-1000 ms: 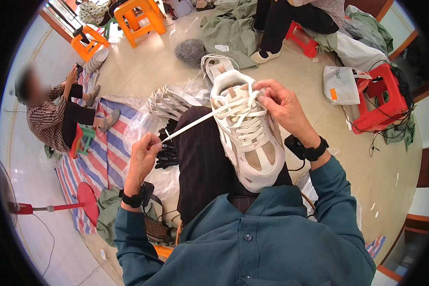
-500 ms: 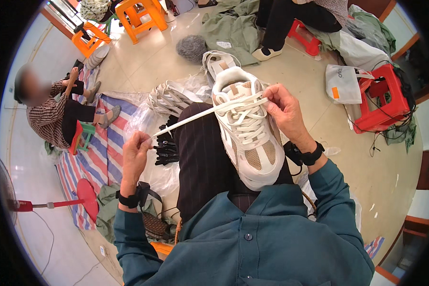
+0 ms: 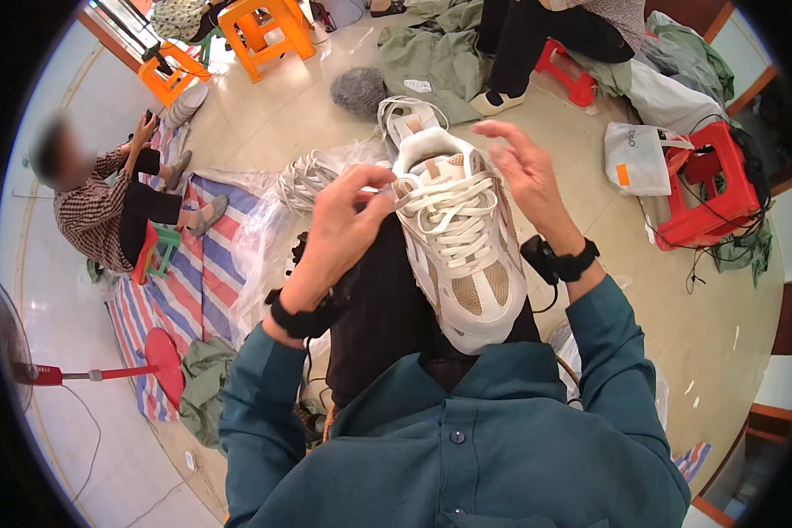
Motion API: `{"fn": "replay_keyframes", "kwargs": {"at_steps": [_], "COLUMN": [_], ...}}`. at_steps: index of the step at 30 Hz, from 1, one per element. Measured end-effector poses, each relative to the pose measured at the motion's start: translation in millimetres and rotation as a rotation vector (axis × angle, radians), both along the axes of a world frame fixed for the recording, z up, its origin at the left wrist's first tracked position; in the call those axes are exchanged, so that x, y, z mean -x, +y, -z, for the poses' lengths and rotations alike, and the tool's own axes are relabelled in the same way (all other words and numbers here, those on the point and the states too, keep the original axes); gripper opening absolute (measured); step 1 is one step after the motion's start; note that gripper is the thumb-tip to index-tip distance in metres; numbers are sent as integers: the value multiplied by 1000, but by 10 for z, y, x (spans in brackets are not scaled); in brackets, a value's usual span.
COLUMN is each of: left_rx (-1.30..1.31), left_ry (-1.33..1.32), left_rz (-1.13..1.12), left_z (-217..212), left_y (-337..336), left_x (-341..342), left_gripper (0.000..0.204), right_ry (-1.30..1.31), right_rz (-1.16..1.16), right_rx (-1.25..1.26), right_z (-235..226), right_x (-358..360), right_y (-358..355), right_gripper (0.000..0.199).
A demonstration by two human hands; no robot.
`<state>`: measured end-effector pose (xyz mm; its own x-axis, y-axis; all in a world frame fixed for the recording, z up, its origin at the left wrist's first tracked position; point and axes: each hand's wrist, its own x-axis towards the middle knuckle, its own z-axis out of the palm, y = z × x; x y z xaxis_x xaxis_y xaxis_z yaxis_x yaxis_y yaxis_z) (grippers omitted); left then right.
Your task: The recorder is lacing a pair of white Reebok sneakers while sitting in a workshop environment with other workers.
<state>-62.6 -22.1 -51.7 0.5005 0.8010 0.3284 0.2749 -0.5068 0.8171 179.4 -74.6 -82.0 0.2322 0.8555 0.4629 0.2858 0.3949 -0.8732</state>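
A white and beige sneaker (image 3: 480, 290) rests on my lap, its toe toward me. Cream shoelace (image 3: 456, 224) criss-crosses its front, with a strand across the top by the tongue. My left hand (image 3: 345, 220) is at the sneaker's upper left edge, thumb and forefinger closing on the shoelace there; the exact grip is partly hidden. Beside the collar on the right, my right hand (image 3: 532, 180) hovers with fingers apart and nothing in them. Another light sneaker (image 3: 405, 119) lies just beyond.
A bundle of pale laces (image 3: 308, 180) lies beyond my left hand on clear plastic. At left, a seated person (image 3: 106, 194) is by a striped sheet (image 3: 207, 238). A red stool (image 3: 713, 189) with cables and a white bag (image 3: 635, 158) stand at right. Green cloth (image 3: 436, 57) lies ahead.
My left hand has moved from far left up to the sneaker, and the stretched lace is no longer pulled out leftward. My right hand has let go of the lace and opened.
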Motion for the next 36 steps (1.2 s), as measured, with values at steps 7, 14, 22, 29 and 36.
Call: {"fn": "replay_keyframes", "kwargs": {"at_steps": [7,14,22,29,36], "left_rx": [243,-90,-5,83,216], "left_ry": [144,265,319,178,71], "left_rz": [116,46,61,122,147], "left_z": [108,85,127,199,205], "left_y": [189,39,161,205,119], "left_x": [-216,-381,-354,-246,-210], "left_gripper": [28,20,20,18,16], "right_ry": [-125,11,-74,-57,40], "right_rz": [-222,-84,-142,-142,-144], "right_rx": [112,43,77,50,73], "right_z": [239,343,291,412,381], "right_x": [-117,39,73,60,7], "right_y": [90,-181,-92,10,-38], "right_gripper": [31,36,38,39,39]}}
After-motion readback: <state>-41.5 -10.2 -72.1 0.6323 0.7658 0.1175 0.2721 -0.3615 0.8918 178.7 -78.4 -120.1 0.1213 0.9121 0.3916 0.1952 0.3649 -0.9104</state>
